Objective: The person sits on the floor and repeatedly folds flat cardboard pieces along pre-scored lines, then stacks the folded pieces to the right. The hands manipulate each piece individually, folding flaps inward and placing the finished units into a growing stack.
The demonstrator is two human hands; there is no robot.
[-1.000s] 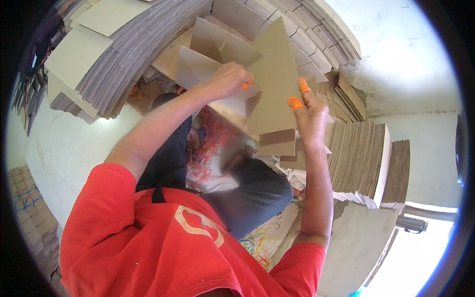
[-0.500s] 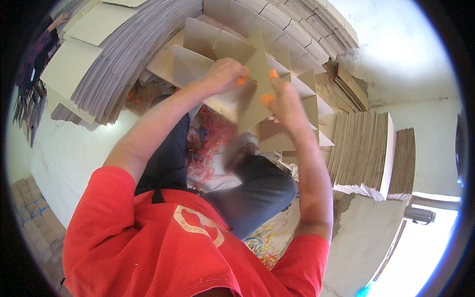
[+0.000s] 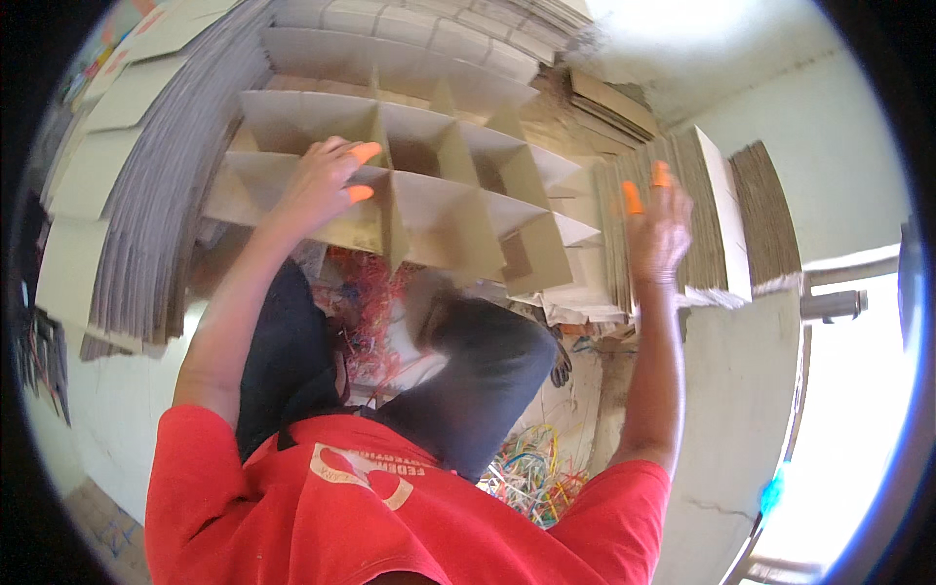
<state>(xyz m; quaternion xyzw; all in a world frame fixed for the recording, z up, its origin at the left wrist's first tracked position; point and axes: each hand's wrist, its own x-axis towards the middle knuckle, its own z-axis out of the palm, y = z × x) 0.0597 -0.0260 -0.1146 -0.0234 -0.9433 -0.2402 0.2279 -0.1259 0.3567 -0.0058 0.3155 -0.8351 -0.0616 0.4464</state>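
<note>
A cardboard divider grid [image 3: 439,214], made of upright crossed panels with square cells, stands in front of me above my lap. My left hand [image 3: 322,185] is over the grid's left side. Its orange-covered thumb and finger are apart, with their tips close to a cross panel [image 3: 383,210]; whether they touch it I cannot tell. To the right, my right hand [image 3: 660,234] is raised over a stack of cardboard strips [image 3: 614,195]. Its fingers are stretched out, two of them with orange covers, and nothing shows in them.
Tall stacks of cardboard sheets [image 3: 161,185] rise at the left. Behind the grid lie more bundled strips [image 3: 419,34]. Another darker stack [image 3: 765,214] is at the far right, by the wall. Tangled coloured strings [image 3: 536,468] lie beside my leg; red ones [image 3: 366,312] lie between my legs.
Both hands have let go of the panel they held over the grid; it now sits among the other panels. My left hand moved left, my right hand right to the strip stack.
</note>
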